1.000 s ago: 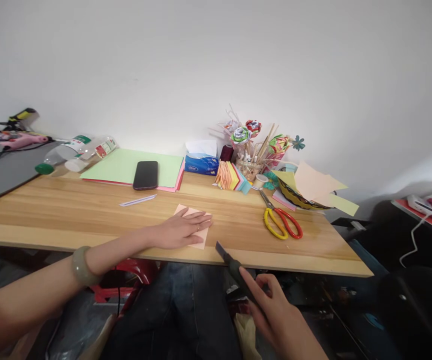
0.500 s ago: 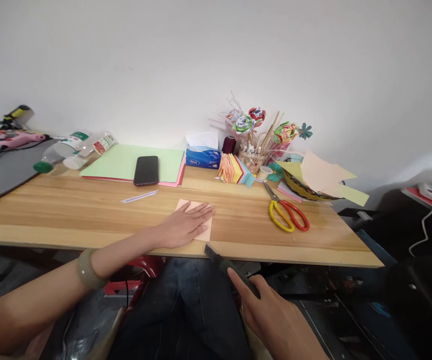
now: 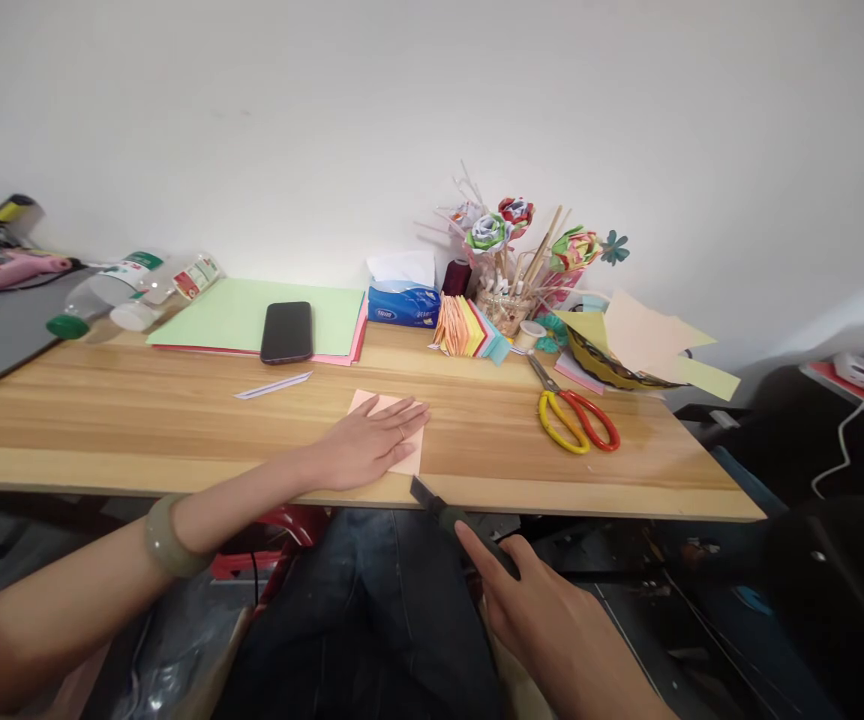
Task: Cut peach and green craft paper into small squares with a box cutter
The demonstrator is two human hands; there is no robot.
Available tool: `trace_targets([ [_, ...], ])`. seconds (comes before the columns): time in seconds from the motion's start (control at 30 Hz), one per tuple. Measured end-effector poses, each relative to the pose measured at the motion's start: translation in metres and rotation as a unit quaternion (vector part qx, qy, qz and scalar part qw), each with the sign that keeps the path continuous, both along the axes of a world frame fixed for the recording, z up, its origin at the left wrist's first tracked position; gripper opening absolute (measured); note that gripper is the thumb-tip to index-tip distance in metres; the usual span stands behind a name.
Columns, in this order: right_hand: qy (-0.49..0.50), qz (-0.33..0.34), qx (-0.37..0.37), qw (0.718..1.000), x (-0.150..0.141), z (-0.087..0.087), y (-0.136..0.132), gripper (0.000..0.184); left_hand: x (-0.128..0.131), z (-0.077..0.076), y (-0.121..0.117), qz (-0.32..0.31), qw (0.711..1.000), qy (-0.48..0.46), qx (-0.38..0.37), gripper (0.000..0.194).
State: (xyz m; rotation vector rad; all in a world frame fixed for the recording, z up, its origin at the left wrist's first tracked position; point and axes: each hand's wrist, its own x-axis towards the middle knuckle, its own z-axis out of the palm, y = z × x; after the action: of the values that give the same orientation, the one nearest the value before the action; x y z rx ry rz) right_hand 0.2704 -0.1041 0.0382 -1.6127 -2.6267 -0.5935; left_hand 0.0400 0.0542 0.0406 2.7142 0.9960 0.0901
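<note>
My left hand (image 3: 368, 440) lies flat with fingers stretched over a pale pink sheet of paper (image 3: 411, 462), pressing it to the wooden table near the front edge. Much of the sheet is hidden under the palm. In my right hand (image 3: 533, 600) is a dark-handled utility knife (image 3: 451, 520), fingers wrapped round the handle and index finger laid along it. Its blade points up and left, with the tip close to the paper's lower right corner; whether it touches cannot be made out. A folded white paper strip (image 3: 274, 385) rests left of the sheet.
Scissors (image 3: 574, 415) with yellow and red handles lie at right. Behind stand a tissue pack (image 3: 403, 305), folded coloured papers (image 3: 466, 328), paper flowers (image 3: 492, 232) and a basket of paper (image 3: 619, 370). A phone (image 3: 286, 332) sits on green sheets (image 3: 214, 315), beside plastic bottles (image 3: 106, 290).
The view has shifted slightly, so the table's things appear a little higher. My left hand stays on the paper, and the knife remains near its lower right corner.
</note>
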Motion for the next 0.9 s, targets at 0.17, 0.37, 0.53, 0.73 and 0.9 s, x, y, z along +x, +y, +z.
trace_targets([
  [0.17,-0.005,0.006,-0.006,1.0,-0.001,0.004,0.0,0.061,0.0,0.001,0.0,0.001,1.0,0.002,-0.004,0.053],
  [0.37,0.003,0.012,-0.01,1.0,-0.002,0.007,0.001,0.057,-0.001,-0.002,0.001,-0.005,1.0,-0.006,0.007,0.052],
  [0.53,0.004,-0.004,0.013,1.0,-0.01,0.011,-0.001,0.056,0.0,-0.004,0.001,-0.003,1.0,0.0,0.025,0.053],
  [0.73,-0.029,-0.007,0.012,0.999,-0.024,0.015,-0.004,0.057,0.003,-0.001,-0.003,-0.003,0.998,0.036,0.047,0.053],
  [0.9,-0.039,-0.018,-0.011,0.999,-0.027,0.015,-0.002,0.056,0.004,0.0,-0.004,0.001,0.998,0.038,0.044,0.053],
])
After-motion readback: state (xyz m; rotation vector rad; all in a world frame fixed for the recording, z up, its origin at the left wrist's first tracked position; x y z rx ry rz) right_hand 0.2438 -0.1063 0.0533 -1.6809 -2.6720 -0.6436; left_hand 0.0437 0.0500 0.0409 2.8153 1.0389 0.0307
